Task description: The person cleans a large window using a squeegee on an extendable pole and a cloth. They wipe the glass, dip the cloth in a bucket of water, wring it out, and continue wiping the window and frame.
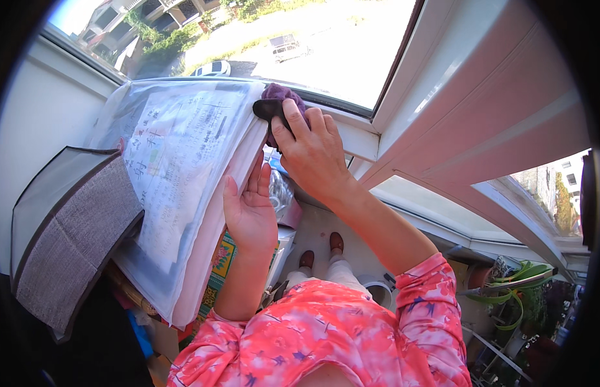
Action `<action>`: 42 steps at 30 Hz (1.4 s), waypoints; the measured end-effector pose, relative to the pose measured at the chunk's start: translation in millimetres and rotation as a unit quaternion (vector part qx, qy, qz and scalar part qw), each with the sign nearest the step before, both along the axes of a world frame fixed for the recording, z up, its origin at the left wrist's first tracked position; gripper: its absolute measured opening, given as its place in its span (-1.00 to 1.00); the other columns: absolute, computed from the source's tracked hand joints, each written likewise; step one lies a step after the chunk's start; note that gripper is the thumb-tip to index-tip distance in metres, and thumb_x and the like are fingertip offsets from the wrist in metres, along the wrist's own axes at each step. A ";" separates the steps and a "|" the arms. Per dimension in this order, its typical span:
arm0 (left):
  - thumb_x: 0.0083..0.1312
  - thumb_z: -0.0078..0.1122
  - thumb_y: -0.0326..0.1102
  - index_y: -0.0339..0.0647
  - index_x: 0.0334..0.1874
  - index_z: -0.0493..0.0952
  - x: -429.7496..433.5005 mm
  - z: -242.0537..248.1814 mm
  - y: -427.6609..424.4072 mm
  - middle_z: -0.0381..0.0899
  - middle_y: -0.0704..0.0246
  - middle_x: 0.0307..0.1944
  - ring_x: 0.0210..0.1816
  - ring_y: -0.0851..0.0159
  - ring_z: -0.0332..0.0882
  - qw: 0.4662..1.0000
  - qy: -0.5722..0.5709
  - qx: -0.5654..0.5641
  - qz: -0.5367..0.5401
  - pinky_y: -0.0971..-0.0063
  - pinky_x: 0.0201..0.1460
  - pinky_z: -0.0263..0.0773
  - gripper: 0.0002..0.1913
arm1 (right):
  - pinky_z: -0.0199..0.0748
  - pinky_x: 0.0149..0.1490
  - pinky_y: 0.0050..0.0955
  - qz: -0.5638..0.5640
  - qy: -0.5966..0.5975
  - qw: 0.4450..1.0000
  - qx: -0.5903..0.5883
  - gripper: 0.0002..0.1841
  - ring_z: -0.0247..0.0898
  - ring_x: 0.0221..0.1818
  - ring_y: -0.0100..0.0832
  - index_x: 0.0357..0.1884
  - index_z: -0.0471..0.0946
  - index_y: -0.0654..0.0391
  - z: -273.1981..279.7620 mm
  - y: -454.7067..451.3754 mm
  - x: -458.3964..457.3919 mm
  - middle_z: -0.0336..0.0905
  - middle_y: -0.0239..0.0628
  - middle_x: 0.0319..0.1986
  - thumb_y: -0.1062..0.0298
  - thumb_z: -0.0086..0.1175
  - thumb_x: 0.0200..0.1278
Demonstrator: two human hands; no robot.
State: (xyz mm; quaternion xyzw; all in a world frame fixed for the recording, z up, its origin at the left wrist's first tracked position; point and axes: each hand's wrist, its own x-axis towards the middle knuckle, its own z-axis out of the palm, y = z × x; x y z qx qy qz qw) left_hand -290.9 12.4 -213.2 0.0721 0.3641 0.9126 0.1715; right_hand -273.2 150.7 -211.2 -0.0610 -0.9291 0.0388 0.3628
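Note:
A thick stack of large plastic film bags point(184, 140), the top one bearing writing, lies in front of the window at the left. My left hand point(251, 208) is at the stack's right edge, palm up with fingers apart; its fingertips are partly hidden beside the edge. At the stack's upper right corner, my right hand point(312, 140) is closed on a bunched purple cloth point(280, 94). A black flat piece point(268, 109) lies under its fingertips against the cloth; whether it is part of the cloth I cannot tell.
A grey fabric storage box point(77, 227) stands left of the stack. Below the stack are a green patterned box point(222, 259) and a clear plastic item point(280, 191). The window frame point(348, 130) runs behind. A bucket point(379, 290) is by my feet, and potted plants point(513, 285) stand at the right.

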 end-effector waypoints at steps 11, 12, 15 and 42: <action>0.44 -0.11 -0.21 -0.30 0.22 0.31 -6.1 -12.3 0.9 0.47 0.12 0.12 0.19 0.19 0.44 1.000 0.021 -0.002 0.009 0.39 0.21 0.40 -0.59 | 0.41 -0.18 -0.36 -0.091 -0.045 0.990 0.102 -0.74 0.42 -0.26 -0.27 -0.28 0.55 0.18 16.3 14.3 59.4 0.50 -0.09 -0.08 0.44 0.14 -0.13; 0.43 -0.09 -0.21 -0.30 0.21 0.32 -6.6 -13.5 1.0 0.49 0.13 0.10 0.17 0.20 0.46 1.000 0.023 0.008 0.003 0.40 0.19 0.41 -0.60 | 0.39 -0.26 -0.41 -0.095 -0.035 0.987 0.125 -0.76 0.41 -0.33 -0.32 -0.33 0.53 0.20 19.9 14.6 64.2 0.51 -0.08 -0.19 0.45 0.15 -0.15; 0.41 -0.06 -0.19 -0.28 0.21 0.32 -6.6 -17.1 0.6 0.51 0.17 0.06 0.11 0.24 0.50 1.000 -0.004 -0.014 0.004 0.43 0.15 0.42 -0.59 | 0.38 -0.28 -0.44 -0.177 -0.139 0.964 0.142 -0.76 0.41 -0.36 -0.35 -0.34 0.52 0.22 28.6 -0.5 73.5 0.48 -0.13 -0.33 0.46 0.16 -0.18; 0.38 0.02 -0.37 -0.27 0.15 0.35 64.9 -108.3 20.9 0.56 0.23 -0.05 -0.13 0.40 0.52 0.987 0.107 -0.119 0.014 0.56 -0.01 0.41 -0.68 | 0.49 -0.13 -0.18 -0.119 -0.300 0.861 -0.392 -0.54 0.49 -0.18 -0.05 -0.23 0.48 0.22 -184.1 -76.1 251.1 0.47 -0.03 -0.24 0.26 0.24 -0.29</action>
